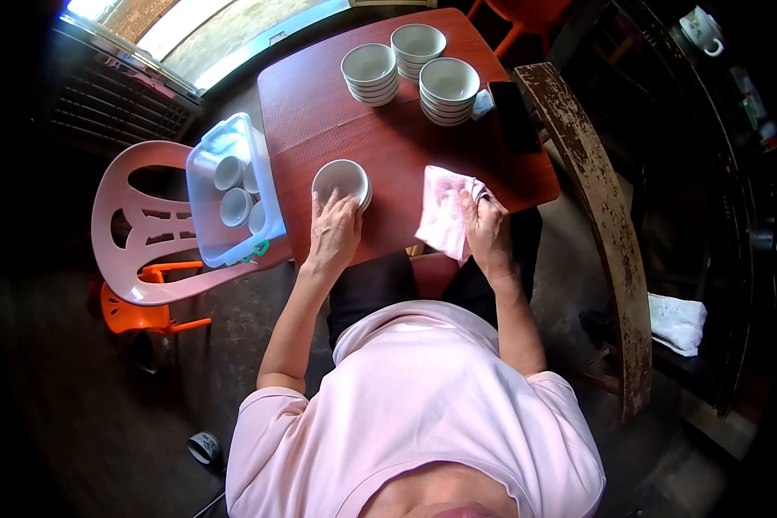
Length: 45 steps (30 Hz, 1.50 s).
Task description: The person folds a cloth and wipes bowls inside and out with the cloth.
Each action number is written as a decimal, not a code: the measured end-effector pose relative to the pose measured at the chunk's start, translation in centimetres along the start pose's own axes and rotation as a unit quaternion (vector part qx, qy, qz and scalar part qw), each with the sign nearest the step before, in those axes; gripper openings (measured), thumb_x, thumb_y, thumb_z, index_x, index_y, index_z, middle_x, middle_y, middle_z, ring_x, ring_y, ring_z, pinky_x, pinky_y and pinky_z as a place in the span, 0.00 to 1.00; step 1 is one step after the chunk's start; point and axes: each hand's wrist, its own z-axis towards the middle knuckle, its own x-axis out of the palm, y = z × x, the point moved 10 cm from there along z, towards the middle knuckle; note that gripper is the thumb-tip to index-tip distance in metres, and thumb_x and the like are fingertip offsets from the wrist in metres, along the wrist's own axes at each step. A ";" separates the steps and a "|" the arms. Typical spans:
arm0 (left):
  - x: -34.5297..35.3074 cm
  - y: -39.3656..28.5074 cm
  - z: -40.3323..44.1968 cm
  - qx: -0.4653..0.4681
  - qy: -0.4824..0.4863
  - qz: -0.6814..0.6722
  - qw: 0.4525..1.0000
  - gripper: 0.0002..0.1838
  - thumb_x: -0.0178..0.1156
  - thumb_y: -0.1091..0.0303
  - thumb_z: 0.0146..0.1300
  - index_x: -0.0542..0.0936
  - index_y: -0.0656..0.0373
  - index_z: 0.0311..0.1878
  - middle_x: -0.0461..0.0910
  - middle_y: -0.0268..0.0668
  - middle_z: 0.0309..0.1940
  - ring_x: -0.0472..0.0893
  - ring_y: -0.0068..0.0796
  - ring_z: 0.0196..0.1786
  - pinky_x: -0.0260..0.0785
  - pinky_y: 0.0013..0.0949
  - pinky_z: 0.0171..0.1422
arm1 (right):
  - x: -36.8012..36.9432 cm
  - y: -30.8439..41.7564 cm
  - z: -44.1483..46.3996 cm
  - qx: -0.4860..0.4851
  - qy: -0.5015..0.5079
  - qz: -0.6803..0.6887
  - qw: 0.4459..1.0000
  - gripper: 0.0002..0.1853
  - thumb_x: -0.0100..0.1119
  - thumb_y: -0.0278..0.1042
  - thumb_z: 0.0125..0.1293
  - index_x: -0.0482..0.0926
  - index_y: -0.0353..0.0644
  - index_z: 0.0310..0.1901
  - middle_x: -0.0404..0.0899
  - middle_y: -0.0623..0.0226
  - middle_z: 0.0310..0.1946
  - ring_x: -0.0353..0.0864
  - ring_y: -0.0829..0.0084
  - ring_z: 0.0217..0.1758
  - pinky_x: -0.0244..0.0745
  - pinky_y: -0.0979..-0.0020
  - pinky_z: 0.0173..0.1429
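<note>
My left hand (335, 231) is at the near rim of a white bowl (333, 173), its fingers reaching over the edge into the bowl and gripping it. A second rim shows at the right side, so another bowl may sit under it. A pink cloth (445, 207) hangs folded from my right hand (488, 226), its fingers closed on the cloth's right side, just above the table's near edge. Farther back stand three stacks of white bowls: a left stack (371, 78), a back stack (419, 47) and a right stack (448, 93).
The red-brown table (306, 112) carries a dark flat object (514, 116) at its right edge. On a pink chair (121, 194) to the left, a clear plastic box (211, 229) holds several white cups (236, 207). A worn wooden bench (604, 198) stands close on the right.
</note>
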 end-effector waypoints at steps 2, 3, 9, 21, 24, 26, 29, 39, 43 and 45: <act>0.3 0.6 0.1 0.001 0.001 -0.019 1.000 0.09 0.52 0.72 0.66 0.78 0.60 0.47 0.81 0.45 0.47 0.73 0.43 0.62 0.48 0.58 0.74 | -0.3 0.7 -0.1 -0.004 0.007 0.008 1.000 0.20 0.49 0.40 0.72 0.77 0.28 0.33 0.78 0.48 0.24 0.78 0.53 0.24 0.71 0.63 0.31; 0.5 0.7 0.0 -0.001 0.003 -0.029 1.000 0.09 0.52 0.72 0.67 0.79 0.59 0.47 0.81 0.45 0.46 0.74 0.43 0.62 0.48 0.58 0.74 | -0.3 0.1 -0.2 0.037 0.019 0.038 0.998 0.20 0.49 0.40 0.72 0.77 0.28 0.32 0.78 0.49 0.23 0.78 0.55 0.24 0.71 0.63 0.31; -4.7 0.5 0.6 -0.069 -0.082 -0.227 0.968 0.10 0.50 0.69 0.70 0.75 0.66 0.45 0.80 0.46 0.37 0.81 0.39 0.39 0.71 0.33 0.51 | -0.8 3.9 -0.2 0.051 -0.006 0.150 0.987 0.18 0.48 0.39 0.73 0.77 0.28 0.39 0.79 0.55 0.33 0.79 0.64 0.30 0.75 0.68 0.39; -2.0 -7.1 -1.3 -0.112 -0.045 -0.840 0.529 0.08 0.56 0.69 0.69 0.77 0.65 0.44 0.81 0.34 0.41 0.78 0.20 0.43 0.69 0.27 0.54 | 7.0 1.6 1.5 0.183 0.097 0.510 0.835 0.16 0.48 0.45 0.71 0.78 0.41 0.44 0.79 0.62 0.36 0.79 0.73 0.41 0.74 0.70 0.44; -2.6 -7.4 -1.1 -0.081 -0.054 -0.761 0.641 0.08 0.55 0.70 0.69 0.77 0.64 0.45 0.79 0.31 0.38 0.76 0.17 0.43 0.70 0.24 0.50 | 6.0 1.9 0.5 0.199 0.097 0.421 0.879 0.16 0.45 0.42 0.73 0.76 0.38 0.49 0.78 0.58 0.41 0.78 0.70 0.45 0.72 0.69 0.48; -2.7 -7.3 -1.0 -0.064 -0.060 -0.650 0.755 0.08 0.54 0.71 0.70 0.76 0.65 0.47 0.77 0.29 0.38 0.75 0.15 0.43 0.70 0.22 0.48 | 4.7 5.5 0.2 0.032 0.084 0.285 0.954 0.17 0.44 0.39 0.74 0.74 0.36 0.53 0.73 0.51 0.53 0.73 0.58 0.58 0.65 0.63 0.63; -1.5 -6.5 -0.4 -0.113 -0.101 -0.727 0.670 0.12 0.57 0.70 0.68 0.75 0.65 0.51 0.79 0.34 0.44 0.77 0.19 0.46 0.70 0.24 0.52 | 4.4 11.7 -2.6 -0.255 0.059 -0.013 0.965 0.21 0.45 0.36 0.72 0.69 0.33 0.62 0.60 0.51 0.69 0.56 0.49 0.73 0.47 0.52 0.73; -0.8 -7.2 -1.7 -0.057 -0.056 -0.622 0.779 0.13 0.54 0.70 0.70 0.75 0.66 0.53 0.78 0.34 0.46 0.77 0.23 0.51 0.70 0.29 0.55 | 3.4 14.3 -0.6 -0.367 0.078 -0.083 0.923 0.13 0.57 0.38 0.63 0.81 0.35 0.36 0.80 0.57 0.41 0.75 0.58 0.50 0.66 0.53 0.56; -0.2 -8.3 -1.3 -0.108 0.004 -0.783 0.612 0.12 0.54 0.70 0.70 0.75 0.67 0.52 0.79 0.34 0.45 0.76 0.20 0.50 0.67 0.27 0.57 | 3.2 10.0 3.0 -0.243 0.105 0.120 0.957 0.11 0.55 0.39 0.63 0.78 0.39 0.31 0.77 0.60 0.28 0.77 0.65 0.29 0.72 0.64 0.39; 0.4 -8.6 -2.2 -0.106 0.009 -0.814 0.570 0.12 0.53 0.71 0.71 0.75 0.67 0.53 0.79 0.35 0.45 0.76 0.20 0.49 0.67 0.27 0.57 | 6.9 4.9 3.2 0.035 0.287 0.398 0.871 0.12 0.49 0.39 0.66 0.77 0.40 0.34 0.78 0.65 0.29 0.78 0.71 0.31 0.73 0.67 0.36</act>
